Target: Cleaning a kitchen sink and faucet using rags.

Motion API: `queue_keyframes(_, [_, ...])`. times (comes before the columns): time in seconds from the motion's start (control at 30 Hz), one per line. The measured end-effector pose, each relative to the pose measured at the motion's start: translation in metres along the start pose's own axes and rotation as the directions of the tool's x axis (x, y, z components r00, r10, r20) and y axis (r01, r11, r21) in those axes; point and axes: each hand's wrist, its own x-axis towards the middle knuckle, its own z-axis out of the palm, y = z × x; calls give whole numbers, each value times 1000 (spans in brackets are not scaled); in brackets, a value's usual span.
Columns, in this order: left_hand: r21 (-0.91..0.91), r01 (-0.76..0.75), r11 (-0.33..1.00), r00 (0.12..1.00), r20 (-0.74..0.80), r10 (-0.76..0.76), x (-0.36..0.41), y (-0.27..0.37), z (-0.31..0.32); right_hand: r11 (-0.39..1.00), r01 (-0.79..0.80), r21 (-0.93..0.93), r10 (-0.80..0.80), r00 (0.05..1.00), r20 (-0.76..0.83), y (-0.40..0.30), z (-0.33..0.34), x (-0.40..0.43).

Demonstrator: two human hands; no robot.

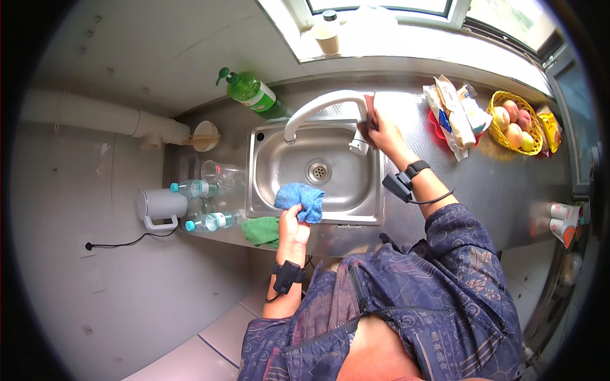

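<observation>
My left hand [292, 227] holds a crumpled blue cloth [301, 197] over the front part of the stainless steel sink [271, 176]. At the outlet end of the curved white faucet [321, 101], my right hand [385, 135] grips a reddish-brown cloth [370, 105]. This cloth lies against the spout, just above its pale nozzle [358, 145]. The hand and cloth hide part of the spout's end. A green cloth [261, 232] lies on the counter's front edge, left of my left hand. The round drain strainer [318, 172] shows in the basin.
Left of the sink are plastic bottles [212, 222], a clear cup [219, 172], a white bowl [206, 135] and an electric kettle [163, 209]. A green pump bottle [255, 95] stands behind. At right sit packets [455, 114] and a yellow fruit basket [495, 102].
</observation>
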Motion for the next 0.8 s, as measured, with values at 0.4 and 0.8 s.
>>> queue_keyframes(0.4, [-53,19,998,1000,-10,-20,4,3,-13,947,227,229,-197,969,-146,-94,-31,16])
queue_keyframes(0.8, [-86,41,995,998,54,-36,2,2,-5,965,-12,-260,13,1000,1,-7,-15,5])
